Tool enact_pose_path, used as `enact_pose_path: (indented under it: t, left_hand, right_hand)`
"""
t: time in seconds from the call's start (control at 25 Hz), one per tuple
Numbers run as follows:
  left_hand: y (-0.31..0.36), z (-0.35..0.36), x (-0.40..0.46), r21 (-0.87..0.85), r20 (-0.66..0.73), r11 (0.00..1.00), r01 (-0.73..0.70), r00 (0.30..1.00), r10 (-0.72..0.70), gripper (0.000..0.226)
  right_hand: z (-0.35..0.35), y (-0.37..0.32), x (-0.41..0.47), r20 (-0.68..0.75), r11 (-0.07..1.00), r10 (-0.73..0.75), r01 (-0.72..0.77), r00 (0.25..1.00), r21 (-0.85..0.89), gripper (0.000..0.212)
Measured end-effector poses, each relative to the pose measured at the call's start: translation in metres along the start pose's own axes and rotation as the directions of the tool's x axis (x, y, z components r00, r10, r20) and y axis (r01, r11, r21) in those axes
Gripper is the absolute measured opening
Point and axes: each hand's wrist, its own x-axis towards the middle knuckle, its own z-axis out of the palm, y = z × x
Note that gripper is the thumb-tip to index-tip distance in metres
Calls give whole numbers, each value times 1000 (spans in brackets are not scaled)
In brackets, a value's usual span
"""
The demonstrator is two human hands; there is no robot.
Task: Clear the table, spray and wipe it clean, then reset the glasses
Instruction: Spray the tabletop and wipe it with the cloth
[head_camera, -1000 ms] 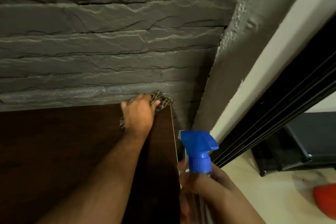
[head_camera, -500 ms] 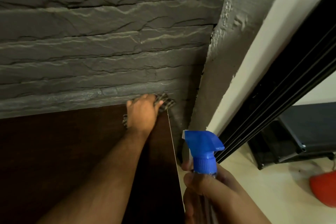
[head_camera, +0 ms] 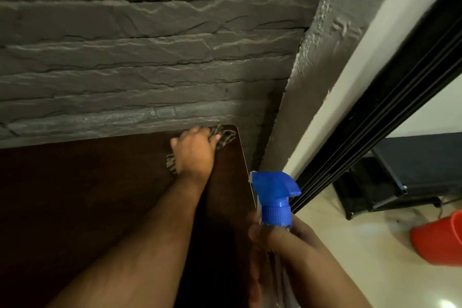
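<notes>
The dark brown table (head_camera: 87,195) runs up to a grey stone wall. At its far right corner my left hand (head_camera: 193,155) lies on a checked cloth (head_camera: 226,136), fingers curled into it and pressing it onto the tabletop. The cloth shows beyond my fingertips and beside my wrist. Closer to me, just off the table's right edge, my right hand (head_camera: 282,237) grips the neck of a spray bottle with a blue trigger head (head_camera: 275,195), held upright. No glasses are in view.
The grey stone wall (head_camera: 150,57) closes off the table's far side. A black sliding-door frame (head_camera: 375,112) runs diagonally on the right. On the pale floor beyond stand a black rack (head_camera: 375,187) and a red bucket (head_camera: 440,240).
My left hand has stayed at the far right corner with the cloth, shifting only slightly. The spray bottle remains upright in my right hand. My view has drifted a little.
</notes>
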Motion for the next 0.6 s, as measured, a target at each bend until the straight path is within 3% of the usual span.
enact_pose_path:
  t: [0.2, 0.36, 0.6]
  left_hand:
    - [23, 2, -49, -49, 118, 951, -305, 944, 309, 34]
    - [-13, -13, -85, -83, 130, 945, -315, 937, 324, 37]
    - [-10, -37, -169, -199, 94, 908, -368, 915, 391, 46]
  right_hand:
    - [0, 24, -27, -58, 1000, -1, 0, 998, -5, 56]
    - [14, 48, -46, -74, 1000, -18, 16, 997, -26, 50]
    - [24, 79, -65, -115, 983, -73, 51, 991, -178, 33]
